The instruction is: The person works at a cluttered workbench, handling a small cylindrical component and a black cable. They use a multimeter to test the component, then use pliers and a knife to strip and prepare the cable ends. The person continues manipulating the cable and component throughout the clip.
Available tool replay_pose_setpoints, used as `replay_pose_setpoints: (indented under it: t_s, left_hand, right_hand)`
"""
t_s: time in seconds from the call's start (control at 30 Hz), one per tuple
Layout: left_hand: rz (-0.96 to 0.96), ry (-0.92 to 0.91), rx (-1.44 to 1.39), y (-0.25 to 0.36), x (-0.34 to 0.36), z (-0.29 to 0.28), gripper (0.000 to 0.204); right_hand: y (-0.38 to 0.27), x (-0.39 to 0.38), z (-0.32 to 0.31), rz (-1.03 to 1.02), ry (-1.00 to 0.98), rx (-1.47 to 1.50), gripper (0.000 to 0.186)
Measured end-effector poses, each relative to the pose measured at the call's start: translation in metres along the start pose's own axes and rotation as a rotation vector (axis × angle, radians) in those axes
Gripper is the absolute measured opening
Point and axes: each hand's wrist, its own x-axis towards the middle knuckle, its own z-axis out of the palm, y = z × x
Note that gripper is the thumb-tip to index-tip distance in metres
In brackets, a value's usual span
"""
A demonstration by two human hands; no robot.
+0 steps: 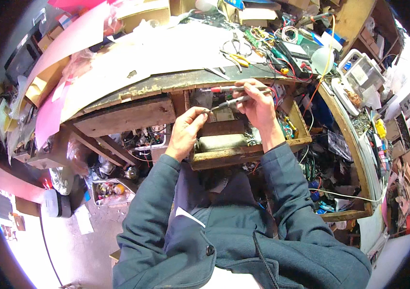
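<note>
In my right hand [258, 103] are two slim meter probes, a red-tipped one [219, 89] above a grey one [234, 101], both pointing left. The grey probe's tip reaches the fingertips of my left hand [190, 130], which pinches a small pale piece [206, 114], too small to make out. Both hands are over an open wooden drawer [243, 155] holding a grey cylinder [221, 141], small parts and tools.
The worktop [156, 82] above the drawer carries white sheets [166, 48], yellow-handled pliers [240, 59], wires and meter-like devices [295, 53]. Pink sheets [48, 120] hang at left. Clutter fills the right-side bench [373, 130]. A plastic bin [111, 192] stands low at left.
</note>
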Motion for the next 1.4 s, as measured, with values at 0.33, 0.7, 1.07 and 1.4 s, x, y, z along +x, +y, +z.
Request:
replay_pose_setpoints:
  t_s: [0.33, 0.7, 1.07, 1.4]
  left_hand:
    - [0.027, 0.063, 0.098, -0.001, -0.008, 0.008, 0.015]
    - [0.037, 0.064, 0.123, -0.005, -0.007, 0.005, 0.015]
    - [0.054, 0.058, 0.128, -0.006, -0.007, 0.005, 0.016]
    - [0.017, 0.100, 0.007, -0.006, -0.009, 0.004, 0.019]
  right_hand:
    - [0.009, -0.002, -0.004, -0.124, 0.064, -0.076, 0.019]
    - [0.011, -0.007, 0.002, -0.088, 0.036, -0.142, 0.019]
    - [0.011, -0.007, 0.001, -0.093, 0.000, -0.182, 0.020]
    - [0.015, -0.011, 0.005, -0.112, 0.006, -0.187, 0.022]
